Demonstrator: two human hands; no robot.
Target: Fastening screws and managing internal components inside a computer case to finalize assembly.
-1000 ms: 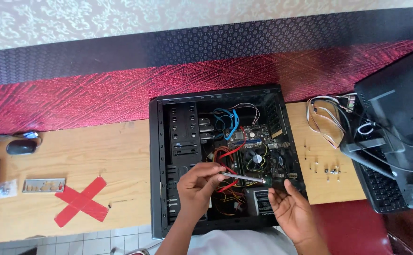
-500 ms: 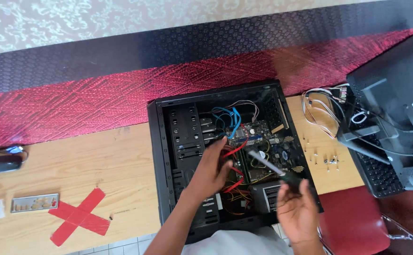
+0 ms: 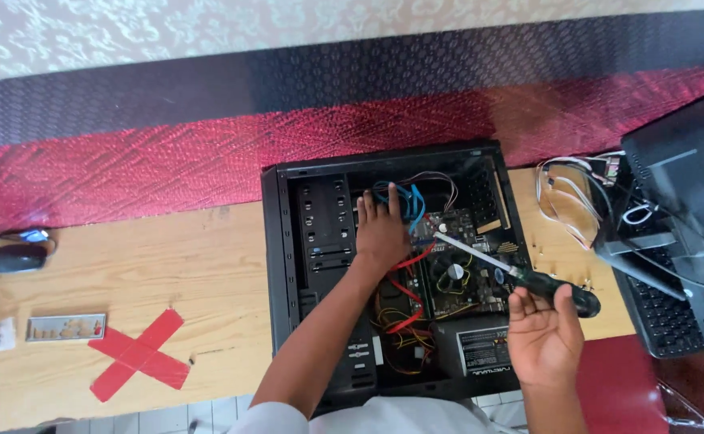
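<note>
Left hand (image 3: pixel 381 231) is reaching deep into the open black steel computer case (image 3: pixel 281 265) lying on its side on the light wooden worktop (image 3: pixel 167 265). Forearm runs up from the case's near edge, wrist straight, palm down, fingers extended and slightly spread; fingertips sit on or right at the blue flat data cables (image 3: pixel 404 201) near the case's far wall. Loose, not gripping anything I can see.

Right hand (image 3: pixel 543 333) hovers over the near right corner of the case, palm up toward the camera, fingers curled. It grips the black handle of a long screwdriver with a silver shaft (image 3: pixel 521 275), thumb across the handle. Shaft angles up-left, tip over the green motherboard (image 3: pixel 456 257) in the case's middle; can't tell if the tip touches.

Counts:
- 1 case, 1 motherboard, 1 black power supply box (image 3: pixel 480 350) in the near right corner of the case
- 1 screwdriver
- red cables (image 3: pixel 400 301) inside the case, near the left wrist: several, can't separate them
- 1 red tape cross (image 3: pixel 139 355) on the worktop, left of the case
- 1 silver metal port shield plate (image 3: pixel 65 327), further left of the case
- 1 black computer mouse (image 3: pixel 18 258), far left of the case
- 1 black keyboard (image 3: pixel 661 309) and 1 dark monitor (image 3: pixel 689 185), right of the case
- a bundle of white wires (image 3: pixel 565 201), just right of the case
</note>
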